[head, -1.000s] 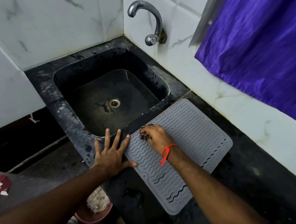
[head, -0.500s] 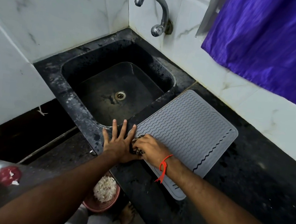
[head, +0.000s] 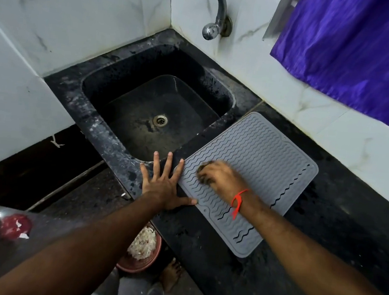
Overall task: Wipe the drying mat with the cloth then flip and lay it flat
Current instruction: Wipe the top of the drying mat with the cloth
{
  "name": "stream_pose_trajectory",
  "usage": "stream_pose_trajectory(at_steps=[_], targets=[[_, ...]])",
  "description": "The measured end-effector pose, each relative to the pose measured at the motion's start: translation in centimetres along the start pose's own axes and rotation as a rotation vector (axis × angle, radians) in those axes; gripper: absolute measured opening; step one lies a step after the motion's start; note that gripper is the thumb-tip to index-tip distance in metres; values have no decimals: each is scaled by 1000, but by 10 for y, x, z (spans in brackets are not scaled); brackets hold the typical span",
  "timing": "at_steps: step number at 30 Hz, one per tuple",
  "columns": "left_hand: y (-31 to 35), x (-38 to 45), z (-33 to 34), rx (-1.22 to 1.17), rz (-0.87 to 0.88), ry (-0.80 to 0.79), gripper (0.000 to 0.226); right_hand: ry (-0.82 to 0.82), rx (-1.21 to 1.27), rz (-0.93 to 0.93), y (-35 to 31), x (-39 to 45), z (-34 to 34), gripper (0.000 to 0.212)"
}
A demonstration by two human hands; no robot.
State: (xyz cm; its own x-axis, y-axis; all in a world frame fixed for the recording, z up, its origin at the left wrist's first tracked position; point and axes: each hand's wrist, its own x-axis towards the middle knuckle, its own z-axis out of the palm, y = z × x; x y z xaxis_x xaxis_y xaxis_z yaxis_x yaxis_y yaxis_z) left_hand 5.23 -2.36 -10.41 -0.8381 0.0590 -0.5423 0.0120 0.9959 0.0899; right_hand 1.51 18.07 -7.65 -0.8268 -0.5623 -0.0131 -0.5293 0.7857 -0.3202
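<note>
A grey ribbed drying mat [head: 260, 154] lies flat on the black counter [head: 323, 233], to the right of the sink. My right hand [head: 224, 178], blurred by motion, presses a small dark cloth [head: 204, 170] onto the mat's near-left part; the cloth is mostly hidden under the fingers. My left hand [head: 163, 185] rests flat with fingers spread on the counter at the mat's left edge, its thumb and little finger touching the mat.
A black sink [head: 156, 109] sits left of the mat, with a metal tap [head: 210, 12] on the tiled wall above. A purple curtain [head: 357, 49] hangs at the upper right. Below the counter edge stands a reddish bowl [head: 141, 252] of white scraps.
My right hand has slid with the cloth from the mat's left edge back to the right across the mat. My left hand stays at the mat's edge.
</note>
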Motion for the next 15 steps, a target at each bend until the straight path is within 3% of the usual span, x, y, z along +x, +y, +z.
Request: stream_pose_trajectory(at_steps=[3,6,11,15], targets=[[-1,0,0,35,6,13,135,-68,67,-215,-35,-21,16,39],[-1,-1,-1,38,16,9,136,-49,-51,-252,-19,-21,11,39],[0,1,-1,27,24,9,135,-5,-213,-67,41,4,-15,45],[-1,-1,1,15,26,22,135,5,-178,112,54,19,-23,44]])
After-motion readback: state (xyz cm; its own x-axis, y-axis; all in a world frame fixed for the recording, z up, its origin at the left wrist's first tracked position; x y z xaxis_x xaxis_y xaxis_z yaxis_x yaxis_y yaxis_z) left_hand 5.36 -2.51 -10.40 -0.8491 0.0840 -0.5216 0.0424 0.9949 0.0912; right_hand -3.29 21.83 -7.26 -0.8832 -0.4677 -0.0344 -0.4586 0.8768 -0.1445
